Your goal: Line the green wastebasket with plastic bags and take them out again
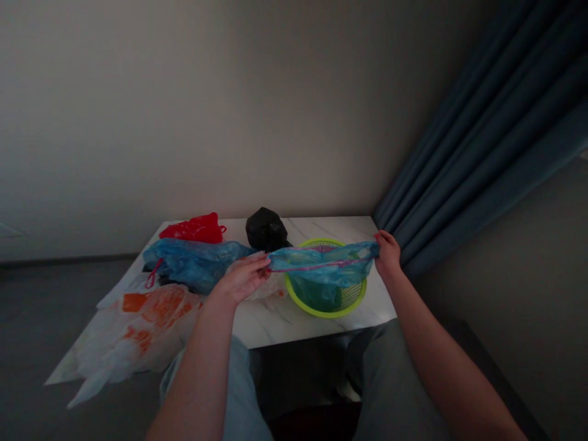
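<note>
Blue plastic bag [321,264], translucent with a pink drawstring line along its length, is stretched flat between both hands and suspended above the green basket [327,309]. Left hand [242,278] pinches the bag's left end, fingers closed together on the film. Right hand [388,252] grips the bag's right end, fingers likewise clamped on the film. The bag's lower portion sags into the basket opening; whether it touches the basket floor cannot be determined. The green basket is a round, perforated plastic container standing on the white marble-patterned table [275,324], near its right front corner. Apart from the sagging bag, the basket's contents cannot be made out. Left of the basket, on the same table, lies a second blue bag [195,263] with a red drawstring, loosely crumpled. Behind it rests a red bag [195,229], and beside that a bunched black bag [265,229] near the table's far edge. A white bag with orange print [138,331] overhangs the front left edge. The table stands against a plain pale wall [206,110]; dark blue curtains [496,141] hang at the right. Lighting is dim.
</note>
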A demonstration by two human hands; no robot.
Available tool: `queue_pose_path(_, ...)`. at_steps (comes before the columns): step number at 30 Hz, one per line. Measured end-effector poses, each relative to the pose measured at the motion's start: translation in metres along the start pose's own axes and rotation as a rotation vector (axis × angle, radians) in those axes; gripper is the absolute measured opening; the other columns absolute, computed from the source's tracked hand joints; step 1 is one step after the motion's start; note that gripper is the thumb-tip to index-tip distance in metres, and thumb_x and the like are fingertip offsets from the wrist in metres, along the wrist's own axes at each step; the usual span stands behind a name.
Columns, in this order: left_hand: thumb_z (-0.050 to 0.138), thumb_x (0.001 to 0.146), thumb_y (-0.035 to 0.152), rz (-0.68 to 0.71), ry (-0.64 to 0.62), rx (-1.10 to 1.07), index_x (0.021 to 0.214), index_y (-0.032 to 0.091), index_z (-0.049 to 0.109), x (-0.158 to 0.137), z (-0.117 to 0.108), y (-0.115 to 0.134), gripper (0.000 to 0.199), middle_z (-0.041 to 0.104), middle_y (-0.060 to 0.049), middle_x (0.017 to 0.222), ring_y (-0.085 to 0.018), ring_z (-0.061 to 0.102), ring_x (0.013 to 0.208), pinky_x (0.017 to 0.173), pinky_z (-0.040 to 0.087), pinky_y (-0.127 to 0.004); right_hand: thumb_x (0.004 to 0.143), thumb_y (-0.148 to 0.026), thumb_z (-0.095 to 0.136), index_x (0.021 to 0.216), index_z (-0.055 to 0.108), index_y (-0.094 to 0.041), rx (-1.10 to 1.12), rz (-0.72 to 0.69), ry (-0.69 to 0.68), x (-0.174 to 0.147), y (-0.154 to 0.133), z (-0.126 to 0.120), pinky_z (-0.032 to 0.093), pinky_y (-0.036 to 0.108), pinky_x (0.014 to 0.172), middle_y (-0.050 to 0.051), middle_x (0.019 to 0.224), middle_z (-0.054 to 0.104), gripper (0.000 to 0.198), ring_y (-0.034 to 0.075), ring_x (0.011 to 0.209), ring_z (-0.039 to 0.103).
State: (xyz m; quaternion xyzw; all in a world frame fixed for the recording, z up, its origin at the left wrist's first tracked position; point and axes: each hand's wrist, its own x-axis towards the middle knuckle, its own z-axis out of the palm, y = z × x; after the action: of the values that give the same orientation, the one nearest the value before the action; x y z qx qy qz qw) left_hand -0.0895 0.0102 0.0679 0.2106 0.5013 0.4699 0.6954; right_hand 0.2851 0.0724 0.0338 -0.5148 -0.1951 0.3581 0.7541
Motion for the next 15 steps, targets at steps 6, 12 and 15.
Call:
queue_pose_path(6,0.071,0.073,0.001,0.008,-0.018,0.071,0.093,0.014,0.071,0.006,-0.003,-0.008,0.024,0.069,-0.003,0.075,-0.008,0.059,0.058,0.052,0.047,-0.017,0.081,-0.022,0.066,0.064,0.051,-0.021,-0.026,0.093,0.074,-0.009,-0.006,0.002,0.037,0.016,0.039,-0.008,0.049,0.049,0.023,0.007,0.043,0.044)
queue_pose_path(12,0.077,0.071,0.017,0.111,0.037,0.334,0.094,0.016,0.07,0.012,-0.004,-0.018,0.023,0.056,0.005,0.054,-0.004,0.037,0.037,0.038,0.026,-0.017,0.082,-0.018,0.058,0.06,0.043,-0.022,0.037,0.289,-0.027,-0.011,-0.009,0.001,0.036,0.018,0.037,-0.008,0.044,0.043,0.026,0.008,0.038,0.042)
queue_pose_path(15,0.075,0.074,0.029,0.155,0.158,0.491,0.078,0.018,0.066,0.012,-0.001,-0.02,0.014,0.046,0.007,0.044,-0.006,0.037,0.034,0.038,0.027,-0.019,0.079,-0.016,0.056,0.058,0.038,-0.022,0.126,0.315,-0.127,-0.009,-0.009,-0.002,0.041,0.018,0.041,-0.007,0.045,0.042,0.028,0.008,0.04,0.044)
